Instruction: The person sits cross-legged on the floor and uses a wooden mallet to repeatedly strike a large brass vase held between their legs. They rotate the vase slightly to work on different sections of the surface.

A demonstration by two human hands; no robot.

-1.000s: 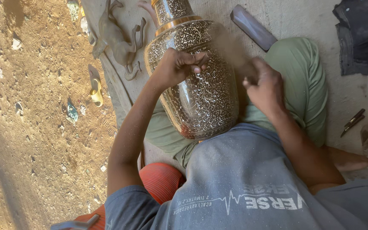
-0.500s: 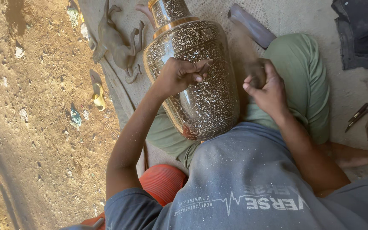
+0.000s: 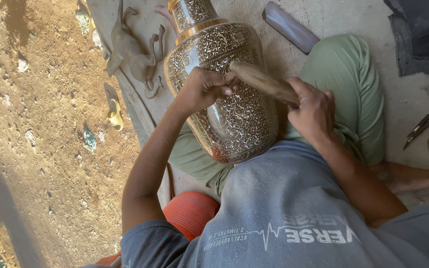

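Both hands busy: left hand (image 3: 202, 89) pinched shut on vase (image 3: 234, 114); right hand (image 3: 314, 106) gripping wooden mallet (image 3: 264, 82), now swung onto left fist.

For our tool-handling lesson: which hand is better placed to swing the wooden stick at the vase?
Probably right: the right hand grips the wooden stick over the vase; the left hand is pressed against it.

A dense silver scrollwork pattern on a dark ground is shown all over the vase (image 3: 234, 109), with a plain gold band at its neck. Pale green is seen on the trousers (image 3: 346, 84), and grey-blue with white print on the shirt (image 3: 284, 218). The mallet (image 3: 264, 82) is dull brown. A ribbed orange-red cushion (image 3: 192, 213) is seen, and sandy brown ground (image 3: 45, 149).
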